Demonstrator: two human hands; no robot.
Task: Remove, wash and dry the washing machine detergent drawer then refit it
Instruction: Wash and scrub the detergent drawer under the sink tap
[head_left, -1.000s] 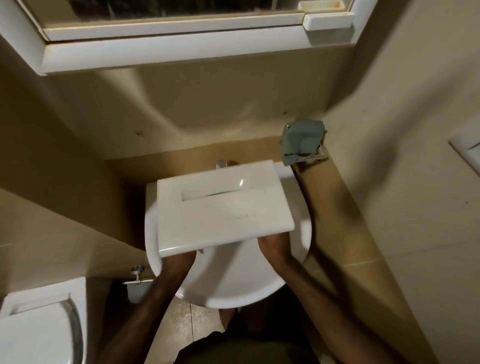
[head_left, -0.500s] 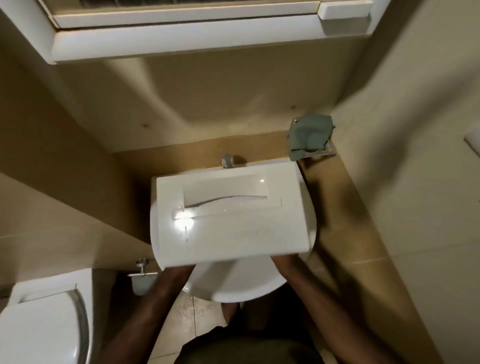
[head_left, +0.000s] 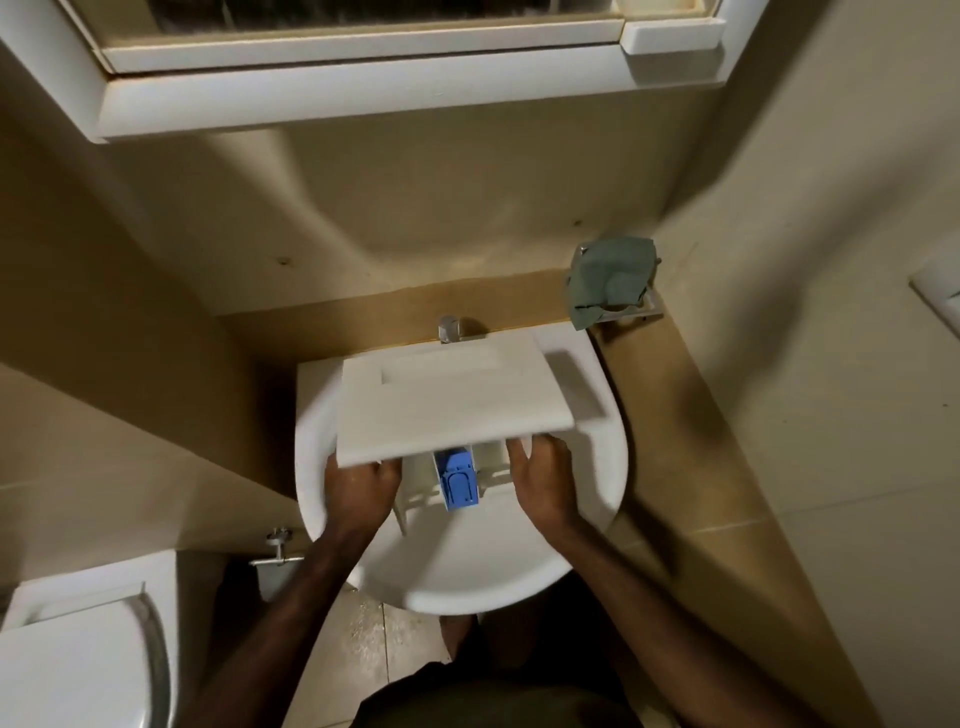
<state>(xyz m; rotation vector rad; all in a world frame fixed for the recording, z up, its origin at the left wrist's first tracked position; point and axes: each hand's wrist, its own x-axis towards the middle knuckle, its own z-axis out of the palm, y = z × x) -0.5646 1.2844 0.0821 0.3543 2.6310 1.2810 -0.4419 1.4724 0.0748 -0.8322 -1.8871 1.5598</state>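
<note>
Drawer (head_left: 457, 395) over sink (head_left: 597, 483), tap (head_left: 450, 328) behind.

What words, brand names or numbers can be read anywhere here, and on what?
None can be read.
Drawer: its white front shows no print.
Blue insert: moulded shapes only, no letters to be made out.
Cabinet, basin, green cloth and the white plate on the right wall: no writing visible.
</note>
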